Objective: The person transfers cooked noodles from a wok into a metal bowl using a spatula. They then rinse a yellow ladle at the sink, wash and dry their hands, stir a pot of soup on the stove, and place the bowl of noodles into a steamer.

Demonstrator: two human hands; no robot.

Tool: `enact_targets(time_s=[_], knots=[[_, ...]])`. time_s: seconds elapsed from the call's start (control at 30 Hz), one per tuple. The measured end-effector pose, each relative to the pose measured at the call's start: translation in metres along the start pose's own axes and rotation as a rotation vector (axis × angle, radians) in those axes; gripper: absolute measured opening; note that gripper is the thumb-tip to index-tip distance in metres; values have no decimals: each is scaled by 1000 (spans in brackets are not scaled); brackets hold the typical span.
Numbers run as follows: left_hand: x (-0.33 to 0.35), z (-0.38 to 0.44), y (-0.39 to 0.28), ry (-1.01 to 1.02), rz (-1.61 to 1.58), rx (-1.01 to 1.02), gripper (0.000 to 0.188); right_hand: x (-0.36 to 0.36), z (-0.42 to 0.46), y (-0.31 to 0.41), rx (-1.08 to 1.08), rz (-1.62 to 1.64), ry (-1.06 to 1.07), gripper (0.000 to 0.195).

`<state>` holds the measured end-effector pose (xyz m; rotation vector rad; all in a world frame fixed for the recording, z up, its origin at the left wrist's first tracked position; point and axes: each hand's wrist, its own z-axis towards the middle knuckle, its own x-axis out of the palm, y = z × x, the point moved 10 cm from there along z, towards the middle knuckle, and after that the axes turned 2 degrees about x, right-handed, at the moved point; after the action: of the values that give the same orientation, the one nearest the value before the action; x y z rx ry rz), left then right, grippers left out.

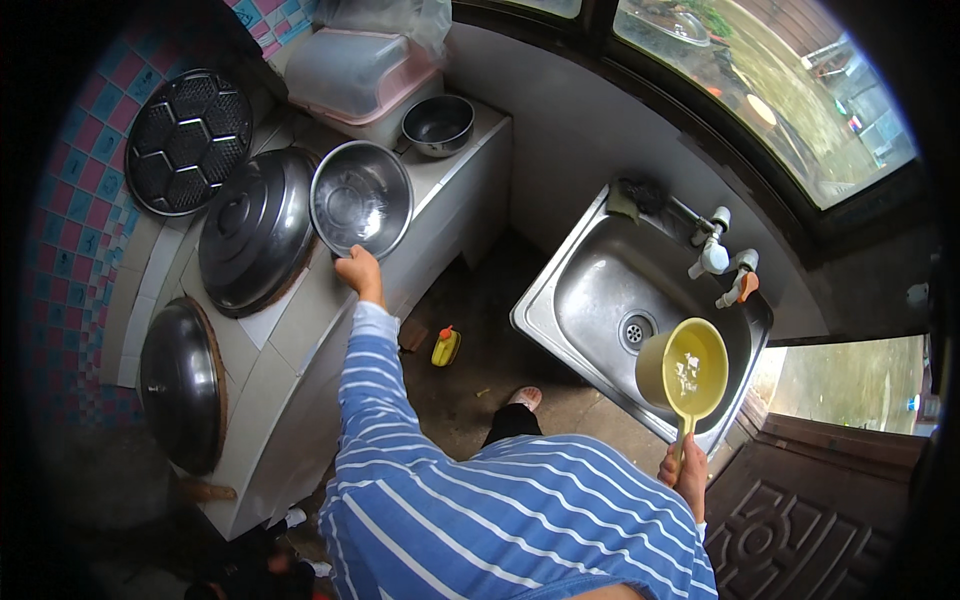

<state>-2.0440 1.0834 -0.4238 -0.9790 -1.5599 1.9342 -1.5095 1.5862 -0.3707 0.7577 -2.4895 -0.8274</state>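
Note:
My left hand (361, 273) grips the near rim of a stainless steel basin (352, 196), which is tilted so its shiny inside faces me. The basin is over the edge of the tiled counter (238, 365); whether it touches the counter I cannot tell. On my right side, my right hand (686, 474) is closed around the handle of a yellow plastic water dipper (651, 373). Bright reflections show inside the dipper, which looks to hold water. It is above the near right part of a stainless steel sink (581, 274), whose drain (635, 331) is visible.
Two domed metal lids (259, 225) and a smaller metal bowl (439, 126) are on the counter, beside a lidded plastic box (352, 75). A patterned metal tray (189, 142) leans on the tiled wall. Taps (710, 259) project over the sink. A yellow bottle (446, 347) is on the floor.

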Motion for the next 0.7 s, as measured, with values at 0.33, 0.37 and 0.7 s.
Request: enact_targets(time_s=[0.33,0.37,0.7], knots=[[-27,-113,-180,39,465,1319,49,-25,-27,-27,-80,67,38,39],[-23,-117,-181,53,438,1377,48,-24,-38,-27,-62,67,22,38],[-9,-267,-273,382,-235,1246,50,-90,-151,-59,-268,154,-108,41]])
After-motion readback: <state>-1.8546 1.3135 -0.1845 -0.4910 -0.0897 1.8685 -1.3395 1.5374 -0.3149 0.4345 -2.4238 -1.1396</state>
